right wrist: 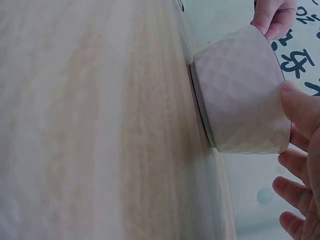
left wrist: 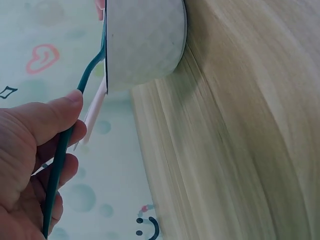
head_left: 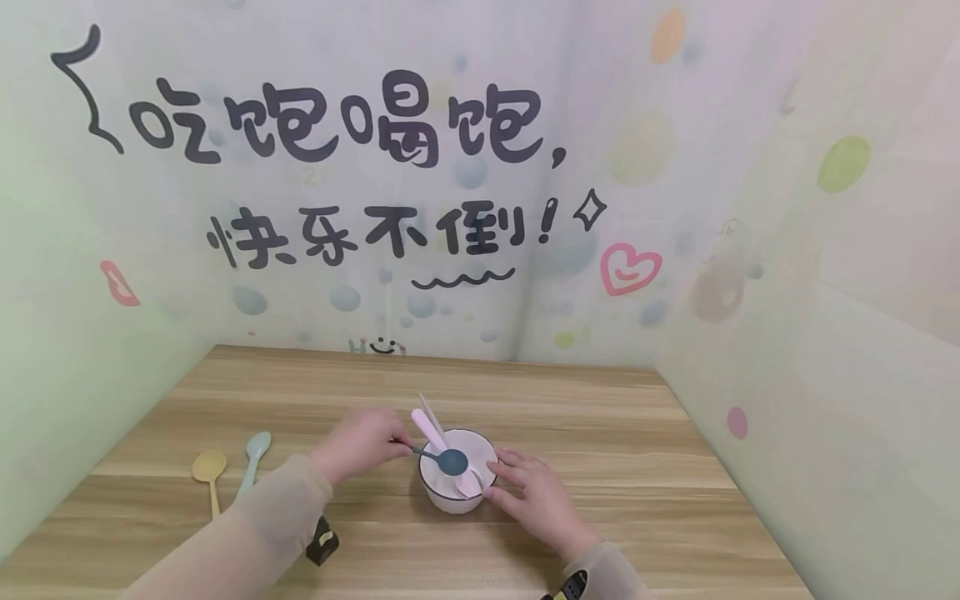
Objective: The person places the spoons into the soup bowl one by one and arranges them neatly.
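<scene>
My left hand (head_left: 363, 443) pinches the handle of a dark teal spoon (head_left: 452, 462) between thumb and fingers. The spoon's head is over the mouth of a white bowl (head_left: 448, 505) with a dark rim. My right hand (head_left: 542, 502) holds the bowl's right side, thumb and forefinger at the rim, other fingers spread, as the right wrist view shows. Inside the bowl lean a pink spoon (head_left: 426, 427) and a thin pale utensil (head_left: 429, 408), their handles sticking out at the back left. The teal spoon hides part of the bowl's inside.
A yellow spoon (head_left: 210, 468) and a light blue spoon (head_left: 257, 450) lie on the wooden table (head_left: 570, 417) to the left, partly covered by my left sleeve. Printed walls (head_left: 450, 317) close off the back and both sides.
</scene>
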`<state>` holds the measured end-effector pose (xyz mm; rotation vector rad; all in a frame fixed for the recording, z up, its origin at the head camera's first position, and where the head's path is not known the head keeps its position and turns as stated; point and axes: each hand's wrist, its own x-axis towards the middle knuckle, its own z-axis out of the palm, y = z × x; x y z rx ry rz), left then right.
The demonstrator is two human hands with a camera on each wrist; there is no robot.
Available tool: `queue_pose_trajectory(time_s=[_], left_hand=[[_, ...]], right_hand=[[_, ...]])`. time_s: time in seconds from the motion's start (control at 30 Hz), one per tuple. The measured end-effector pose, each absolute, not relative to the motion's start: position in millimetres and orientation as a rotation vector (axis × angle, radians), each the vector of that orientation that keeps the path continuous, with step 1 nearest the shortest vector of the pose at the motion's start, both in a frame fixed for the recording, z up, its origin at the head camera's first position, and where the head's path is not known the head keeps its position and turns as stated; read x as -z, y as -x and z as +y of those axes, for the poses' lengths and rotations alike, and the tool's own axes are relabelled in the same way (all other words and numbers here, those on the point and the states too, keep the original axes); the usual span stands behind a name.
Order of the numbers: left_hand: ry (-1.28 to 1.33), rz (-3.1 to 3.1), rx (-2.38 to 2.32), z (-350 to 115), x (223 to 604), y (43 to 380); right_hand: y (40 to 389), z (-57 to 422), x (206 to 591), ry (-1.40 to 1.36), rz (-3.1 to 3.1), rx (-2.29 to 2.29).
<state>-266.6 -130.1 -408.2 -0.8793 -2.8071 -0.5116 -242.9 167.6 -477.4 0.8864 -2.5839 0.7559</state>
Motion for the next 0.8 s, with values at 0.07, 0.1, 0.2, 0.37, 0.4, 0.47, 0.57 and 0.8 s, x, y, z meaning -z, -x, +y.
queue_pose_trajectory(time_s=[0.07, 0.1, 0.2, 0.37, 0.4, 0.47, 0.57, 0.8], left_hand=[[0.911, -2.795, 0.453, -129.0, 407.4, 267.4], [0.921, -2.792, 0.438, -128.2, 407.1, 267.9], [0.954, -2.763, 0.403, -125.7, 406.4, 269.4], [1.015, -2.698, 0.329, -119.5, 405.0, 270.8], [1.022, -2.687, 0.311, -118.2, 404.6, 270.7], [1.022, -2.684, 0.274, -115.5, 404.0, 270.9], [1.019, -2.689, 0.233, -111.9, 403.7, 272.2], [1.017, -2.707, 0.134, -104.3, 403.6, 274.0]], right_hand=[[242.8, 167.5, 477.4, -0.888, -2.586, -0.751], [242.8, 167.5, 477.5, -0.888, -2.588, -0.749], [243.1, 167.9, 478.3, -0.886, -2.590, -0.741], [243.9, 168.6, 479.5, -0.878, -2.599, -0.735], [244.0, 168.6, 479.4, -0.876, -2.602, -0.737], [244.0, 168.6, 479.1, -0.876, -2.607, -0.741], [243.7, 168.4, 478.5, -0.874, -2.611, -0.745], [243.0, 168.0, 477.4, -0.884, -2.604, -0.757]])
